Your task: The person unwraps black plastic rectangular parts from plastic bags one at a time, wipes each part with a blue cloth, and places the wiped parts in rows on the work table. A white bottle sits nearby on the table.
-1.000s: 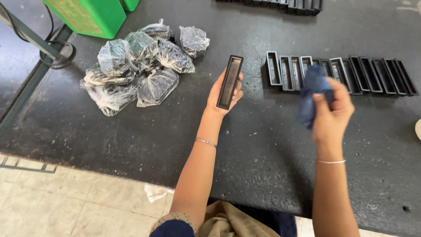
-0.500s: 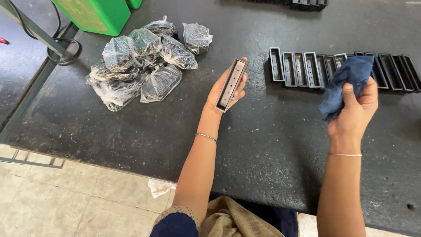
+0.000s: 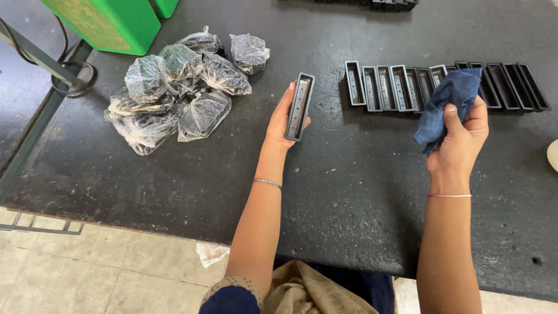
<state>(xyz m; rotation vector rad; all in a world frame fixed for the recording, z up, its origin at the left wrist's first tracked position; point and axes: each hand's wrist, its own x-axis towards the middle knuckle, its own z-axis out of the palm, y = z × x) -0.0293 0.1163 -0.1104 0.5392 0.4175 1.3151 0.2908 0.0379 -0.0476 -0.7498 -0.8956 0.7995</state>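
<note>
Fingers of my left hand are curling shut around a black tray, open face up for inspection, while left of the tray row my right hand is bunching a blue cloth tight, ready for wiping

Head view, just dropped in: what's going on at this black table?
A person stands at a black table. The left hand holds a long black tray, open side up. The right hand grips a bunched blue cloth. Behind the cloth, a row of black trays lies side by side on the table. A pile of clear plastic bags sits to the left.
</note>
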